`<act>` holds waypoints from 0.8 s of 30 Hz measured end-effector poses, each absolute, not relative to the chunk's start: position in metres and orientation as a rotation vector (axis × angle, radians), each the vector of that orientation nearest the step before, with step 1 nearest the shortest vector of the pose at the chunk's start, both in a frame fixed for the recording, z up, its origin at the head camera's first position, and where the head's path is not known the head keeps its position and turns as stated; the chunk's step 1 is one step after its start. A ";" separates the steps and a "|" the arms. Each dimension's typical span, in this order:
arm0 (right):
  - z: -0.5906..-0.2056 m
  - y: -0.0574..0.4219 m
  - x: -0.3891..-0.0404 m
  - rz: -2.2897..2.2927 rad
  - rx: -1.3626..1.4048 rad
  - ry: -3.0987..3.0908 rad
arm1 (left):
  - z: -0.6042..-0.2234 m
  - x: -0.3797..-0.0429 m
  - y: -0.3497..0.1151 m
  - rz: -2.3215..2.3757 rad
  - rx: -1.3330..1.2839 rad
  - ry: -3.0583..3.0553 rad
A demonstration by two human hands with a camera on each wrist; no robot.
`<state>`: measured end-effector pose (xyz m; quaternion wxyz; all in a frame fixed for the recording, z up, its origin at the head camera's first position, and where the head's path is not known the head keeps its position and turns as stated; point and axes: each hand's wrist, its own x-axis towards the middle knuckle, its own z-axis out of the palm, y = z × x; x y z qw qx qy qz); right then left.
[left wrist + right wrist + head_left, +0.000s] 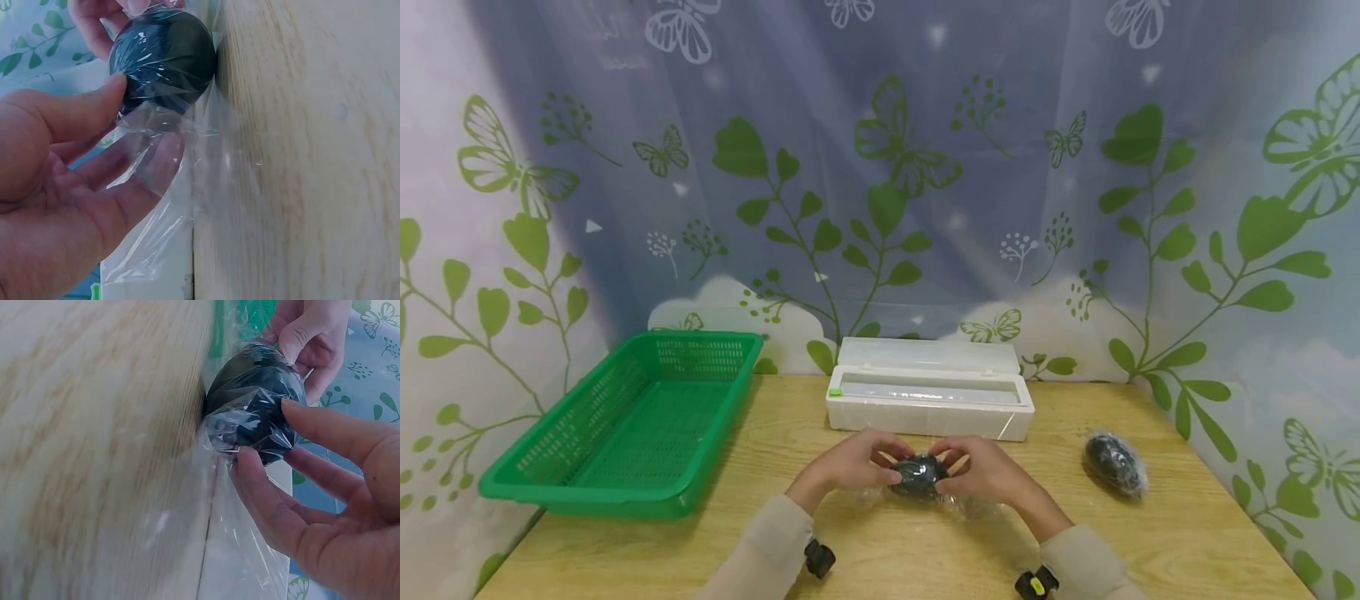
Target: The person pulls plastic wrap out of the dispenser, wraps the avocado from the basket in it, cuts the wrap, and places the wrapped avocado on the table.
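Observation:
A dark, smooth oval object (920, 477) lies on the table in front of me, with clear cling film (153, 244) around it; its kind cannot be told. My left hand (856, 461) holds its left end between thumb and fingers. From the other side, my right hand (988, 472) grips the right end, thumb on top and fingertips at the film. In both wrist views loose film hangs from the ends of the oval object (253, 403). Another dark oval object (1115, 463), wrapped in crinkled film, lies apart to the right.
Behind my hands stands a white cling film dispenser box (928, 417) with its lid raised. A green plastic basket (681, 500) occupies the left of the wooden table (1180, 542). A curtain with leaf and butterfly prints (1000, 200) hangs behind the table.

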<state>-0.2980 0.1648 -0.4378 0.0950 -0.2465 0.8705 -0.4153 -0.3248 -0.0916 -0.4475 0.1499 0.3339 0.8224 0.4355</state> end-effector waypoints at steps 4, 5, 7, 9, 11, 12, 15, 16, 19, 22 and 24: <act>-0.439 0.167 -0.299 -1.183 -0.732 2.597 | -0.451 -0.325 -0.091 1.247 0.947 2.370; -0.439 0.167 -0.299 -1.167 -0.733 2.607 | -0.451 -0.325 -0.091 1.246 0.943 2.373; -0.439 0.167 -0.300 -1.139 -0.730 2.632 | -0.452 -0.325 -0.090 1.245 0.928 2.383; -0.438 0.167 -0.300 -1.131 -0.723 2.665 | -0.453 -0.326 -0.090 1.235 0.908 2.407; -0.436 0.166 -0.300 -1.151 -0.726 2.691 | -0.454 -0.326 -0.089 1.226 0.884 2.429; -0.436 0.165 -0.300 -1.172 -0.732 2.693 | -0.454 -0.327 -0.089 1.227 0.870 2.435; -0.437 0.162 -0.302 -1.220 -0.783 2.681 | -0.455 -0.329 -0.089 1.232 0.845 2.442; -0.438 0.161 -0.302 -1.229 -0.809 2.679 | -0.456 -0.330 -0.089 1.238 0.841 2.439; -0.442 0.158 -0.304 -1.221 -0.857 2.700 | -0.455 -0.332 -0.089 1.252 0.837 2.433; -0.445 0.157 -0.305 -1.214 -0.875 2.743 | -0.454 -0.334 -0.091 1.274 0.839 2.468; -0.446 0.157 -0.306 -1.216 -0.869 2.754 | -0.453 -0.335 -0.092 1.299 0.838 2.514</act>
